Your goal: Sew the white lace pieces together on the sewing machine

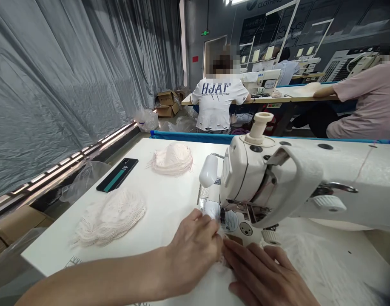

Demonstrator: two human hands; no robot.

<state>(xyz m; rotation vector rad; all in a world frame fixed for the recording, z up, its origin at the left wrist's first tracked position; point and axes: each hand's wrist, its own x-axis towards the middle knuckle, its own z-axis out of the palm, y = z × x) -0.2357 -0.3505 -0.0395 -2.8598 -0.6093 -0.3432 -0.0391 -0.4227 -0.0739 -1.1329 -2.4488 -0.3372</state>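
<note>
My left hand lies curled on the white table in front of the sewing machine, its fingertips pinched on a small pale lace piece near the needle. Beside it, my right hand presses flat with fingers stretched onto the same fabric. Most of the piece is hidden under both hands. The needle area sits just beyond my fingertips.
Two stacks of pale lace pieces lie on the table, one near, one farther back. A black phone lies at the left edge. Grey plastic sheeting hangs left. Two people sit at other sewing tables behind a blue rail.
</note>
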